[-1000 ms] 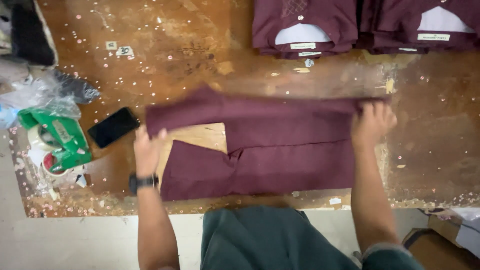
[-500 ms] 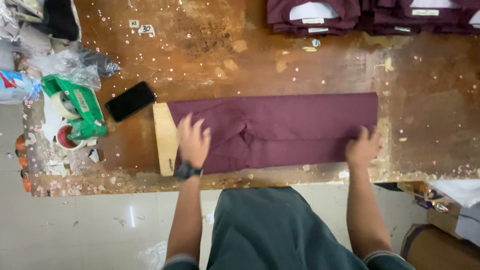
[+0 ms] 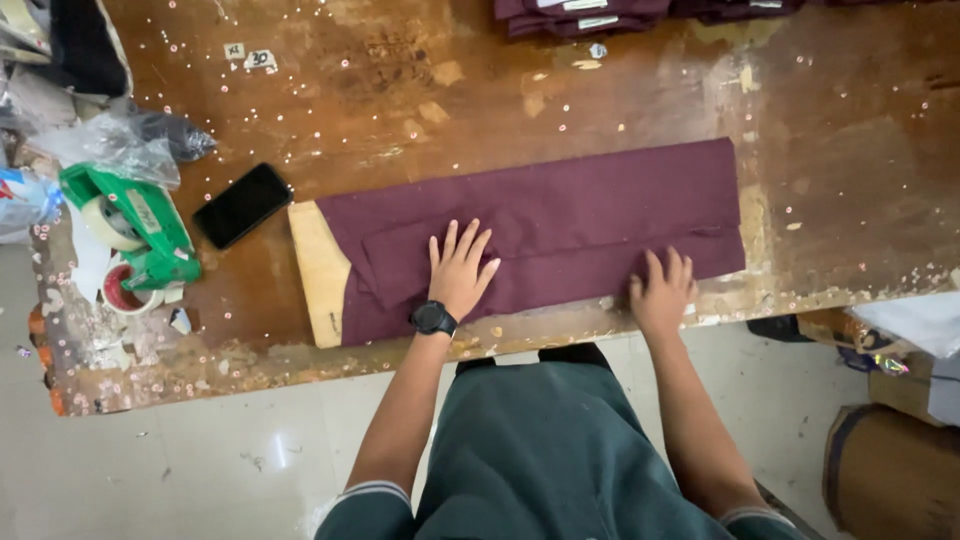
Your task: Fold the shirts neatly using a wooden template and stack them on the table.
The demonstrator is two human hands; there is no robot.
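Note:
A maroon garment (image 3: 560, 215) lies folded into a long flat strip across a worn brown table (image 3: 420, 110). A pale cardboard sheet (image 3: 318, 270) sticks out from under its left end. My left hand (image 3: 458, 270), with a black watch on the wrist, rests flat with fingers spread on the left part of the cloth. My right hand (image 3: 662, 290) lies flat on the cloth's near edge further right, fingers apart. Neither hand grips anything.
A black phone (image 3: 242, 204) lies left of the garment. A green tape dispenser (image 3: 130, 225), a tape roll and crumpled plastic bags (image 3: 110, 145) crowd the table's left end. Folded maroon garments (image 3: 590, 15) are stacked at the far edge. Boxes (image 3: 890, 480) stand on the floor at right.
The garment's raised upper half has been folded down into a flat strip. Both hands let go of the cloth and now press flat on it, nearer the front edge.

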